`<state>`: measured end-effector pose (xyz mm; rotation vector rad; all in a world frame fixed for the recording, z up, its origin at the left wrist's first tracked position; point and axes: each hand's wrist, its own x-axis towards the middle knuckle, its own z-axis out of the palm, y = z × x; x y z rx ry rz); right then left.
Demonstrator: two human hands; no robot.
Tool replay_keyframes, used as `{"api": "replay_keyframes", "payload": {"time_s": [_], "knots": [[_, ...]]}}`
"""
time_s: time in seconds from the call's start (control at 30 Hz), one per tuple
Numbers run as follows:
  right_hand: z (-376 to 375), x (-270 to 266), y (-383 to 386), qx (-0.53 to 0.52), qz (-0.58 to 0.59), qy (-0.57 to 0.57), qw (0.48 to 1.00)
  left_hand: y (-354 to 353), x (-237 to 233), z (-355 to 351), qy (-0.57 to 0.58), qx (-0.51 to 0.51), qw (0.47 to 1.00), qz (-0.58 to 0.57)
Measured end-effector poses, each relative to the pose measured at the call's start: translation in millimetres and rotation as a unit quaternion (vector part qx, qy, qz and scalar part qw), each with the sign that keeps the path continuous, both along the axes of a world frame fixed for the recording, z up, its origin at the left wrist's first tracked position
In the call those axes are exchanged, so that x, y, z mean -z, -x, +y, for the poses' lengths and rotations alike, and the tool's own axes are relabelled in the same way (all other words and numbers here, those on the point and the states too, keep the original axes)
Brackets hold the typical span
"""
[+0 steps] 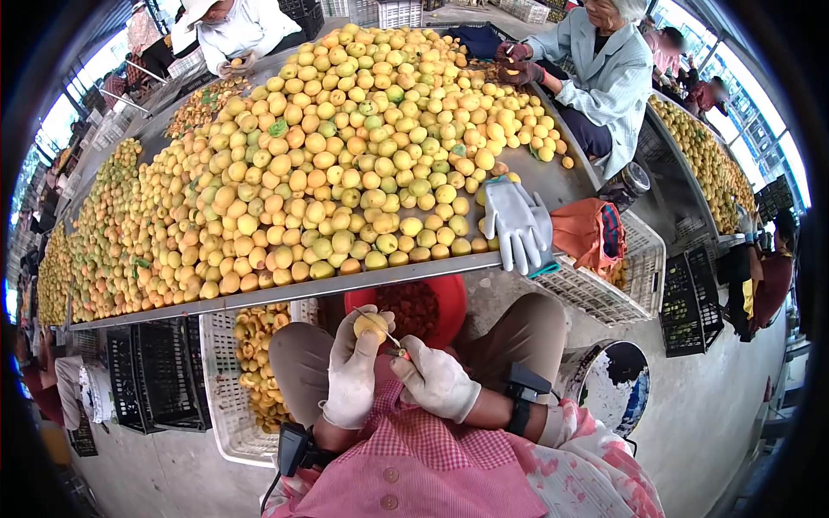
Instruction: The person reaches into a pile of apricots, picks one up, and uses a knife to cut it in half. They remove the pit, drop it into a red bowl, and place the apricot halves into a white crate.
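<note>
Fruit-heaped metal table (pixel 560 175), round yellow fruit (pixel 371 326) gripped in left hand (pixel 351 376), right hand (pixel 436 380) pinching thin tool (pixel 395 343)

This looks like a fruit-sorting workshop. A metal table (pixel 203 304) heaped with yellow fruit (pixel 345 164) fills the upper frame; stacked crates (pixel 155 371) stand lower left.

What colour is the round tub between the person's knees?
The tub is red, seen best in the head view.

no readable text, labels or numbers
</note>
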<state>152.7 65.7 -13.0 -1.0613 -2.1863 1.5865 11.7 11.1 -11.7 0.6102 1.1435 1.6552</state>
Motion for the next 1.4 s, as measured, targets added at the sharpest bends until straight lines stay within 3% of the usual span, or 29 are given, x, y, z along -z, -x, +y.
{"api": "replay_keyframes", "payload": {"time_s": [0.07,0.17,0.3,0.4,0.47,0.57,0.6,0.67,0.77,0.87,0.97,1.07,1.4], "knots": [[-1,0,1,0.001,0.005,-0.012,1.0,-1,1,-2,-0.001,0.004,1.0,0.015],[-6,-5,3,0.025,0.019,-0.038,0.999,-10,-7,-2,0.041,0.003,0.996,-0.082],[-6,6,3,0.015,-0.009,-0.037,0.999,-7,-6,0,0.063,0.046,0.994,-0.078],[-5,7,1,0.021,0.027,-0.041,0.999,-9,-12,-1,0.082,0.016,0.996,-0.039],[-2,1,0,-0.003,0.002,-0.024,1.0,-8,-11,-2,0.06,-0.022,0.992,0.11],[-4,-6,0,-0.003,0.003,-0.047,0.999,-9,-15,-2,0.046,-0.042,0.987,0.145],[-5,-5,0,-0.001,0.003,-0.045,0.999,-9,-11,-3,0.047,-0.04,0.987,0.146],[-4,-4,0,-0.002,-0.021,-0.054,0.998,-8,0,-3,0.04,-0.033,0.998,0.024],[-3,-5,0,-0.009,-0.024,-0.055,0.998,-6,1,-4,0.058,-0.028,0.998,0.006],[1,-12,-1,-0.02,-0.035,-0.106,0.994,-5,-12,-5,0.069,-0.001,0.992,0.103],[2,-14,-4,-0.007,-0.05,-0.146,0.988,-1,1,-5,0.018,0.028,0.999,0.03],[8,-18,-8,-0.006,-0.039,-0.107,0.993,-1,0,-4,-0.003,0.04,0.996,0.078],[3,-17,-10,-0.024,-0.076,-0.109,0.991,-5,-5,-4,-0.003,0.008,0.998,0.07]]}}
